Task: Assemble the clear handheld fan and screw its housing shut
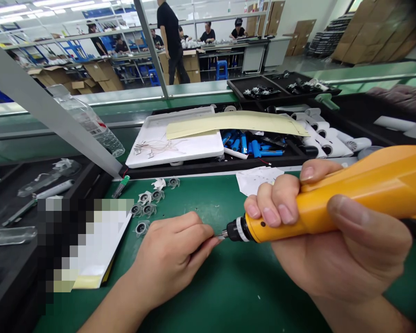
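My right hand (333, 236) wraps round a yellow electric screwdriver (319, 203), which lies nearly level with its tip pointing left. Thumb and forefinger of my left hand (180, 245) pinch together right at the screwdriver's metal tip (223, 234). Whatever sits between those fingers is too small and covered to name. Just beyond my left hand, several small clear and white fan impellers (148, 209) lie on the green work surface (235, 286). A green-capped tube (122, 185) rests behind them.
Across the back stand a white foam tray (180, 150) with thin wires, a cream sheet (235, 124), blue cylindrical cells (243, 142) and white plastic housings (327, 136). A water bottle (90, 120) leans behind the metal post (55, 101). Papers (93, 249) lie left. People work farther back.
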The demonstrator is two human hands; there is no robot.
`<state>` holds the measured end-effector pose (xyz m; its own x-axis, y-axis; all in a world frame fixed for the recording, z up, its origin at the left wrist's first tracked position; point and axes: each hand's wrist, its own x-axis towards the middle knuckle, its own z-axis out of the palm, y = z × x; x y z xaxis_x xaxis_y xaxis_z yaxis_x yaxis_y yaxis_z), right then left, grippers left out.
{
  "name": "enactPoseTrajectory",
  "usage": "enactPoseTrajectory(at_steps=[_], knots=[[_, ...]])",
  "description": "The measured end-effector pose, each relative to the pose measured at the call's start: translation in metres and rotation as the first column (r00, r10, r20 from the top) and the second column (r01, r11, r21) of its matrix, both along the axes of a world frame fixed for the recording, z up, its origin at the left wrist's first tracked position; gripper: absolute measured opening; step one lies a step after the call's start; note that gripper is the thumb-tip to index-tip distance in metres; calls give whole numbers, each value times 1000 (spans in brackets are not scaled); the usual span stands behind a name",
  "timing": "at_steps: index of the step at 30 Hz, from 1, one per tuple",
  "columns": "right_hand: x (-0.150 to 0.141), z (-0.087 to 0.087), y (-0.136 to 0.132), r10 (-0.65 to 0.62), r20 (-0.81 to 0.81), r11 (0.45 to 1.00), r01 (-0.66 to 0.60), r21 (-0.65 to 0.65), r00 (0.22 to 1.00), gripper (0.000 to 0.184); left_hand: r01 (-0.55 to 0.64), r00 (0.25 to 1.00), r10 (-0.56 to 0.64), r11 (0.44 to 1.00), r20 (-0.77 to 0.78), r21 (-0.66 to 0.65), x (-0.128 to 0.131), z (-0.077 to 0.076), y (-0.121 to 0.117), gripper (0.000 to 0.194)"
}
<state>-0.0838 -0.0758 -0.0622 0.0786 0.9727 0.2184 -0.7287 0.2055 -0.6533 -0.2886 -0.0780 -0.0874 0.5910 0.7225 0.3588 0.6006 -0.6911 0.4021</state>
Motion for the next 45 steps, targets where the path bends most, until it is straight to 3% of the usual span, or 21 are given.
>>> enactPoseTrajectory(at_steps=[10,15,23,37,45], knots=[[1,-1,0,-2,5,1000,2,0,1000,18,-28,998,32,998,-61,65,-3,-2,-1,6],[1,4,-1,-7,-2,1000,7,-11,1000,18,-105,990,104,995,-100,1,-6,-5,-4,41],[3,7,-9,41,19,998,-40,-39,999,22,-80,992,65,986,-109,-143,1,-6,-8,57],[-1,9,-12,41,50,995,-37,-90,998,28,-48,986,37,997,-165,-61,5,-5,-7,52],[2,4,-12,32,69,999,-29,-40,997,28,-53,990,46,997,-136,-51,6,-3,-11,39]])
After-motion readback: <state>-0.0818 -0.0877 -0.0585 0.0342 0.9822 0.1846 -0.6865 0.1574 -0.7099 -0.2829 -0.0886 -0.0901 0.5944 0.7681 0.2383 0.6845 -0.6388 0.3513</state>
